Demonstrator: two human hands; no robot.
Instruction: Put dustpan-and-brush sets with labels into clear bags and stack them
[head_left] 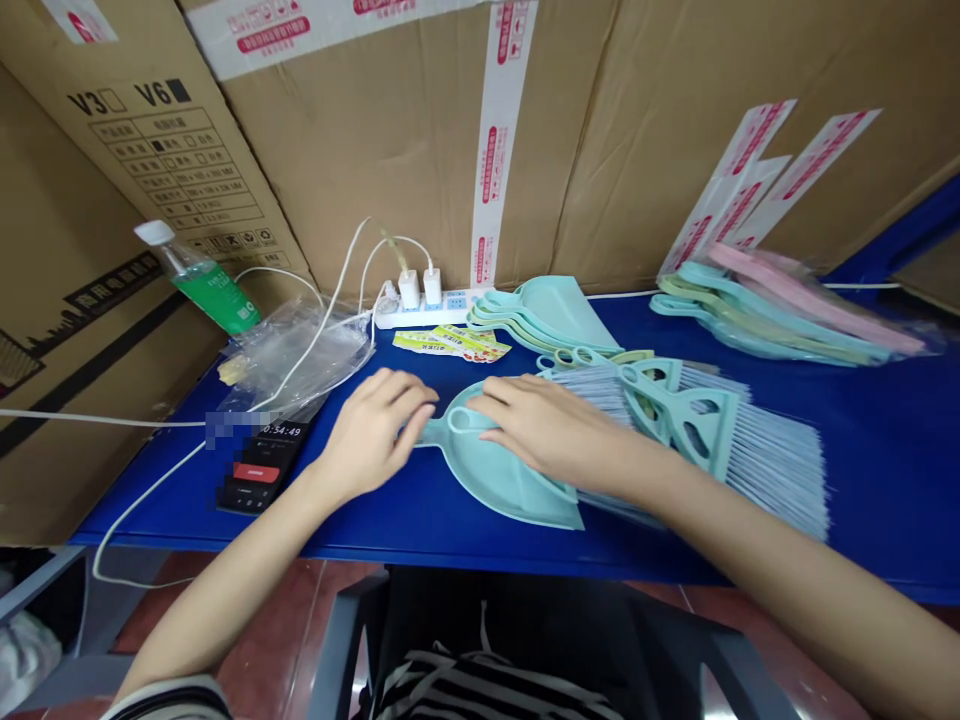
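Observation:
A light teal dustpan [491, 478] lies on the blue table in front of me, its mouth turned to the right. My left hand [377, 432] is closed around the end of its handle. A teal hand brush [463, 420] lies over the pan, with the ring of its handle near the pan's neck. My right hand [544, 425] grips this brush from above and covers much of it. Several more hand brushes [709, 425] with pale blue bristles are piled just right of my right hand. Behind them sits a stack of dustpans [562, 310].
A power strip [394, 318] with chargers and white cables stands at the back, behind printed packets [450, 343]. On the left are a phone [262, 465], clear plastic bags [300, 350] and a bottle [210, 285]. Bagged dustpans [780, 310] lie at right. Cardboard boxes [405, 140] wall the back.

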